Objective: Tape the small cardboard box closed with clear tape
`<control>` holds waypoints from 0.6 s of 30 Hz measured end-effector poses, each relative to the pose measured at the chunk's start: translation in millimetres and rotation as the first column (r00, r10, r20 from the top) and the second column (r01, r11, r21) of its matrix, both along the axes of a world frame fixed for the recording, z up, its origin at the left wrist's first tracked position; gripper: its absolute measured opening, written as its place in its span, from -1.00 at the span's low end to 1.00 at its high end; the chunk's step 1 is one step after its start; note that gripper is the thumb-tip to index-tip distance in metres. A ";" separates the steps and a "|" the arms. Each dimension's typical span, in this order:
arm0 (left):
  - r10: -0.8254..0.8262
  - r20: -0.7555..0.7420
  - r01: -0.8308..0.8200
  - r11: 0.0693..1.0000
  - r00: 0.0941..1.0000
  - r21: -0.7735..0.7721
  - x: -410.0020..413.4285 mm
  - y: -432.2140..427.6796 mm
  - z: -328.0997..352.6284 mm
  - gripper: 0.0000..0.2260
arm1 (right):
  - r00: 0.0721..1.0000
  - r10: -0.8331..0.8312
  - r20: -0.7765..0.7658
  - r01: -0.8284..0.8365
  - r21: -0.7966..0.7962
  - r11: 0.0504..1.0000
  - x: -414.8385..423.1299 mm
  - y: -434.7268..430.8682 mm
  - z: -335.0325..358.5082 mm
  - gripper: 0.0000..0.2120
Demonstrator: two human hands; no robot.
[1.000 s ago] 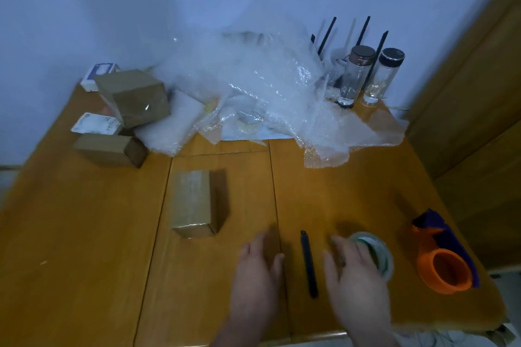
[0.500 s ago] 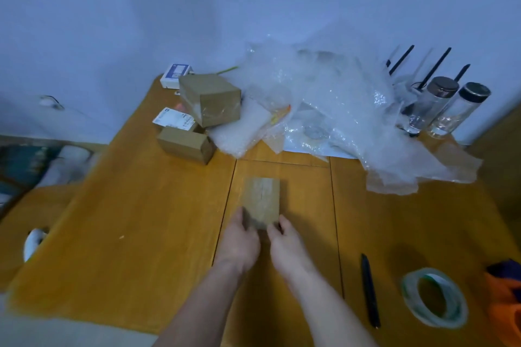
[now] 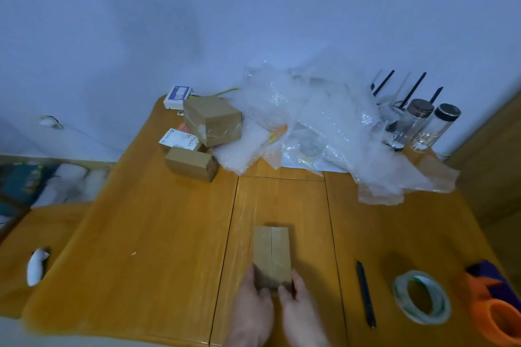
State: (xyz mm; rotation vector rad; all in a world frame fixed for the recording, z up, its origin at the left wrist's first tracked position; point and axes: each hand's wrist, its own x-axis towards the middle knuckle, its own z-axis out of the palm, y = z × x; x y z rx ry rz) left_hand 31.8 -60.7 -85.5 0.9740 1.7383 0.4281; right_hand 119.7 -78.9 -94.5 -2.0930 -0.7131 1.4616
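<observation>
A small cardboard box (image 3: 272,253) lies flat on the wooden table (image 3: 146,234), its top flaps meeting in a centre seam. My left hand (image 3: 252,310) grips its near left corner and my right hand (image 3: 297,310) grips its near right corner. A roll of clear tape (image 3: 423,300) lies flat on the table to the right, apart from both hands. Between box and roll lies a black pen (image 3: 365,293).
An orange and purple tape dispenser (image 3: 496,310) sits at the right edge. Two taped cardboard boxes (image 3: 211,121) (image 3: 191,163) and white cartons stand at the back left. Crumpled bubble wrap (image 3: 324,127) fills the back, with two glass jars (image 3: 423,127) behind it.
Both hands left the table's near edge, reached the small box and took hold of it. They have slid it toward me. The view swung left and up.
</observation>
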 end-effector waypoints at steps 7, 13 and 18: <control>-0.027 0.009 0.026 0.999 1.000 0.034 -7.0 4.8 -5.8 -0.44 | 0.999 0.032 0.027 -0.032 -0.015 0.999 -0.6 6.9 -2.9 -0.44; -0.046 0.007 0.046 0.997 0.999 0.057 -17.5 2.6 -7.1 -0.45 | 0.999 0.019 0.042 -0.019 -0.002 1.000 1.5 5.9 -0.2 -0.46; -0.076 0.026 0.074 0.996 0.997 0.049 -24.8 4.3 4.9 -0.45 | 0.999 -0.010 0.053 0.007 0.048 0.999 4.3 0.9 12.9 -0.44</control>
